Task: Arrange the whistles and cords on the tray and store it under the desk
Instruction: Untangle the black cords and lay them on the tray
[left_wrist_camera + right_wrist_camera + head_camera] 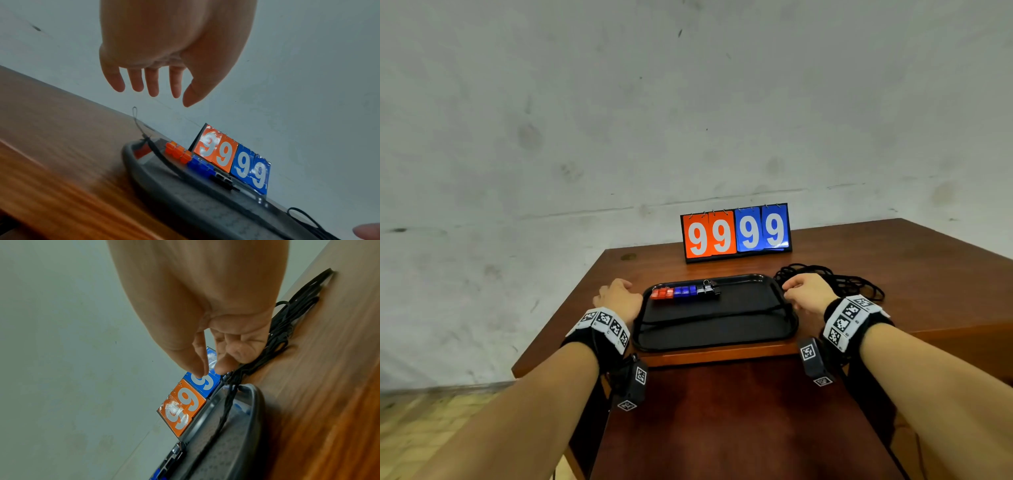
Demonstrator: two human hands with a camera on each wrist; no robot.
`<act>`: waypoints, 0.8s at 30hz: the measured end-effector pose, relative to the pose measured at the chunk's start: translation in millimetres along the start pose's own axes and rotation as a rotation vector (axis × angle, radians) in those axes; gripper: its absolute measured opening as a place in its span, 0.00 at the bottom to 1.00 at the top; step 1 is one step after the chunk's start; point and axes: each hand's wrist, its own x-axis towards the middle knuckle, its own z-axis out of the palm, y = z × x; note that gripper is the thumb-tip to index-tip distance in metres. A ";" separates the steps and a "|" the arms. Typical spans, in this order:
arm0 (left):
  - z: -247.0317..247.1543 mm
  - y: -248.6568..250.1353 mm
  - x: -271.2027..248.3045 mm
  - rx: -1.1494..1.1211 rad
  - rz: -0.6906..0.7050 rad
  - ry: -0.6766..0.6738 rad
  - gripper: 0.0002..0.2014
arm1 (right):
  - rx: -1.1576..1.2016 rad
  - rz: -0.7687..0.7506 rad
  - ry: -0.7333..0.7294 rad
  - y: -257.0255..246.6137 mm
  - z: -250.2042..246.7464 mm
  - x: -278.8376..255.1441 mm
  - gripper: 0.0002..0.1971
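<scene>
A black tray lies on the wooden desk in front of me. Red, blue and black whistles stand in a row along its far side. One black cord stretches across the tray from rim to rim. My left hand hovers just left of the tray, fingers straight and holding nothing. My right hand hangs at the tray's right rim with loosely curled fingers. A heap of black cords lies right behind it and runs close past those fingers.
A flip scoreboard reading 99 99 stands at the desk's back edge against the grey wall. The desk's front edge runs just before the tray. Floor shows at lower left.
</scene>
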 end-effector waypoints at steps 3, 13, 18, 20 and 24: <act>1.3 20.4 -11.0 -0.010 0.053 -0.003 0.23 | 0.033 0.009 0.007 1.7 -8.5 -2.5 0.06; 49.2 102.7 -41.3 0.041 0.238 -0.096 0.20 | 0.089 0.094 -0.033 27.5 -58.5 1.1 0.14; 77.6 140.9 -49.5 0.047 0.301 -0.156 0.18 | 0.122 0.133 -0.015 44.7 -82.2 9.4 0.17; 87.1 153.4 -49.9 0.032 0.314 -0.185 0.17 | 0.121 0.142 -0.009 48.5 -89.6 14.5 0.18; 109.3 181.0 -49.7 -0.008 0.345 -0.242 0.11 | 0.090 0.137 -0.034 51.1 -102.1 29.2 0.17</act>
